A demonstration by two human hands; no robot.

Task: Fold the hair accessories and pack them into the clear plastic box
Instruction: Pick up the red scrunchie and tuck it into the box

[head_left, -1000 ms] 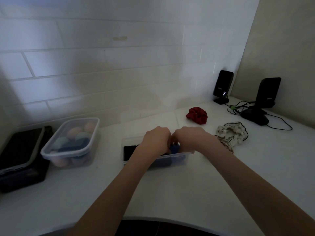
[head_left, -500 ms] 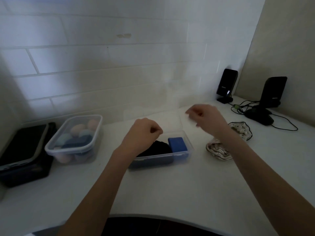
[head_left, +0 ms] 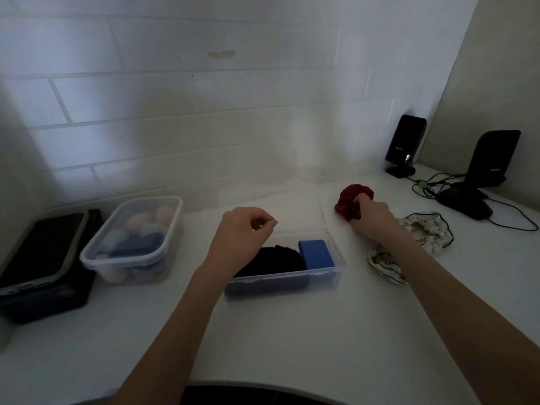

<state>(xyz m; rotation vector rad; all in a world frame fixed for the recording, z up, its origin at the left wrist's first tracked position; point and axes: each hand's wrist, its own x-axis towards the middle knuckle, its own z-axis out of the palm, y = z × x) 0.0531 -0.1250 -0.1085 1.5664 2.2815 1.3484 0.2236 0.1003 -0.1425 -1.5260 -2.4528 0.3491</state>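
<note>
The clear plastic box (head_left: 336, 268) lies on the white counter in the middle. A folded black accessory (head_left: 277, 260) and a folded blue one (head_left: 317, 254) sit inside it. My left hand (head_left: 242, 232) hovers over the box's left end, fingers curled with nothing in them. My right hand (head_left: 372, 219) reaches to the back right and grips the red scrunchie (head_left: 349, 200) on the counter. A white scrunchie with dark trim (head_left: 429, 232) lies right of that hand, and a patterned cream one (head_left: 385, 266) lies under my right forearm.
A lidded clear tub of pastel sponges (head_left: 131, 241) stands at the left, beside a black case (head_left: 41, 267). Two black speakers (head_left: 404, 146) (head_left: 491, 159) with cables (head_left: 514, 217) stand at the back right. A tiled wall rises behind the counter.
Both hands left the box, where they had pressed the blue accessory in. My right hand swung out to the right and back and closed on the red scrunchie. My left hand lifted slightly.
</note>
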